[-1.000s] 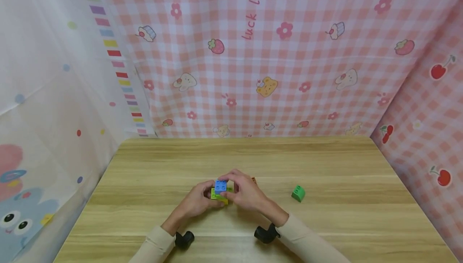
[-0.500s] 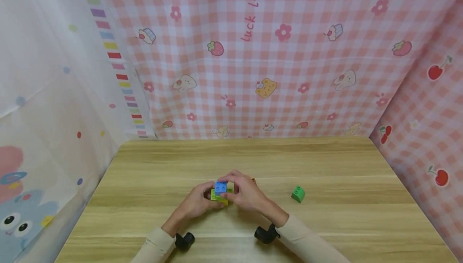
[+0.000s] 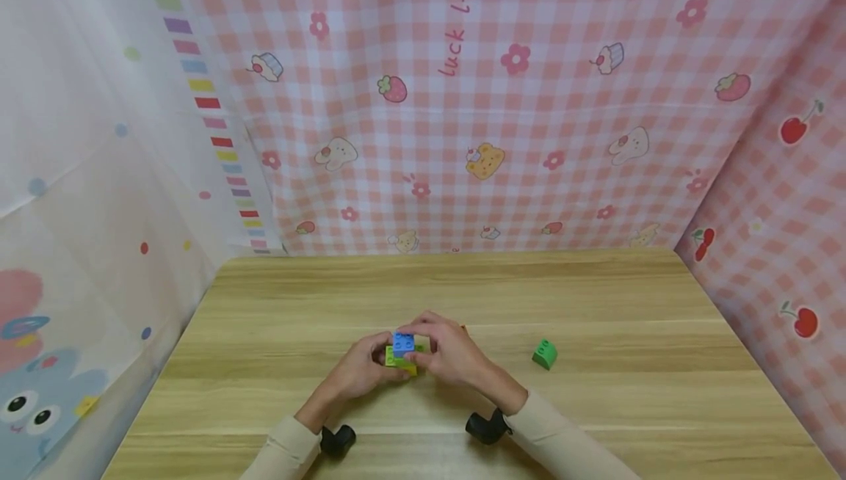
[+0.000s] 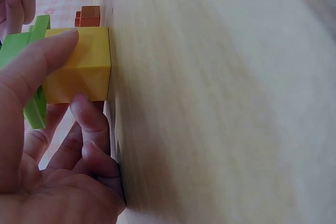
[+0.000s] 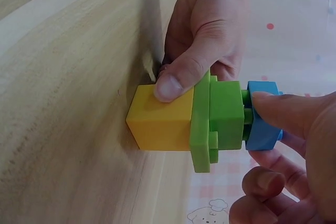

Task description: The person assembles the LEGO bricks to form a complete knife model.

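A toy brick stack stands on the table: a yellow block (image 5: 160, 129) lowest, a thin light green plate (image 5: 200, 135) on it, then a green brick (image 5: 227, 114). My left hand (image 3: 360, 368) grips the yellow block, its thumb on one side and fingers on the other in the left wrist view. Between thumb and fingers, my right hand (image 3: 452, 351) pinches a blue brick (image 5: 265, 129) over the top of the stack. In the right wrist view the green brick's studs show in a narrow gap beneath the blue one.
Right of the hands lies a green brick with a curved side (image 3: 545, 354). An orange brick (image 4: 90, 16) stands behind the stack, mostly hidden by the right hand in the head view. Black wrist mounts (image 3: 487, 427) sit under both forearms. Patterned cloths (image 3: 423, 135) surround the wooden table (image 3: 628, 406).
The head view has shifted slightly, so the backdrop appears a little lower. Both hands keep the same hold on the bricks.
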The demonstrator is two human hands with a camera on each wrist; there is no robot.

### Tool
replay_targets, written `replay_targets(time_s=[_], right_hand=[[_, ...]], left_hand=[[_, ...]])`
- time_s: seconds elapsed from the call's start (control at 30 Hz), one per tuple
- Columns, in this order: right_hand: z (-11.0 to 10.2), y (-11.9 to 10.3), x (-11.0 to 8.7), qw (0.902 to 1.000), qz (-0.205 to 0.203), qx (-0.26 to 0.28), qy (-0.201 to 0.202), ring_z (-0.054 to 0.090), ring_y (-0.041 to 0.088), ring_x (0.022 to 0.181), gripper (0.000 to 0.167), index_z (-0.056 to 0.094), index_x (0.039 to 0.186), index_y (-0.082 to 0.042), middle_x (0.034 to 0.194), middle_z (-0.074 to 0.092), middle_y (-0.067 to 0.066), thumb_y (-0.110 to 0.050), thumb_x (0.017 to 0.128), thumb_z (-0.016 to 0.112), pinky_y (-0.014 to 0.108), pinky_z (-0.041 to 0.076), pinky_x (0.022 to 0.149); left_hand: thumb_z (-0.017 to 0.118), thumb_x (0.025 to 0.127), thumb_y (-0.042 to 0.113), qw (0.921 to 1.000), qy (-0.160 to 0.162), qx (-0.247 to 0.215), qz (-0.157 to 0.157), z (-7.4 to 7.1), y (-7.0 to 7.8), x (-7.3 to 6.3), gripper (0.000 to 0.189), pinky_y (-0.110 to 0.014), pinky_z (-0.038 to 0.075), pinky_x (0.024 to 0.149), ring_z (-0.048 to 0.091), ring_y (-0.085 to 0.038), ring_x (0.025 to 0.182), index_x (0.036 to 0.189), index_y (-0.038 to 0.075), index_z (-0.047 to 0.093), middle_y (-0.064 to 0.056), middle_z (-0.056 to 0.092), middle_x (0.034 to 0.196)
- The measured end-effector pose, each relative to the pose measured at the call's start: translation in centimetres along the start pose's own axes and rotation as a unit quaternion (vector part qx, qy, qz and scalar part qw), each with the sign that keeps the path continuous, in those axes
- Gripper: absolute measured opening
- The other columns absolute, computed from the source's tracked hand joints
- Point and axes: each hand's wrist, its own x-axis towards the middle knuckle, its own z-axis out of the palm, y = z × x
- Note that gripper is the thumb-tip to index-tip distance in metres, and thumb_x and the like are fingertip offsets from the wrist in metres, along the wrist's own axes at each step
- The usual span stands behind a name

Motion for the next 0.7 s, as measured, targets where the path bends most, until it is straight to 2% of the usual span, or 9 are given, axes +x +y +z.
replay_targets(time_s=[0.27, 0.7], right_hand=[[-0.01, -0.18, -0.08, 0.9995, -0.012, -0.028, 0.003, 0.049, 0.004, 0.070, 0.034, 0.069, 0.124, -0.015, 0.116, 0.063, -0.002, -0.017, 0.090, 0.075, 0.020, 0.045, 0.062], [0.01, 0.09, -0.08, 0.9997, -0.018, -0.013, 0.004, 0.048, 0.002, 0.066, 0.033, 0.069, 0.120, -0.011, 0.116, 0.065, 0.001, -0.015, 0.089, 0.075, 0.020, 0.045, 0.059]], left_hand=[[0.083, 0.082, 0.018, 1.0000, -0.006, 0.006, 0.002, -0.23, -0.25, 0.05, 0.028, -0.024, 0.045, 0.068, 0.055, -0.014, 0.080, 0.104, 0.016, 0.066, 0.000, 0.064, 0.096], [0.083, 0.082, 0.019, 1.0000, -0.006, 0.005, 0.004, -0.17, -0.53, 0.17, 0.027, -0.023, 0.045, 0.067, 0.054, -0.012, 0.078, 0.102, 0.015, 0.065, 0.000, 0.063, 0.092]])
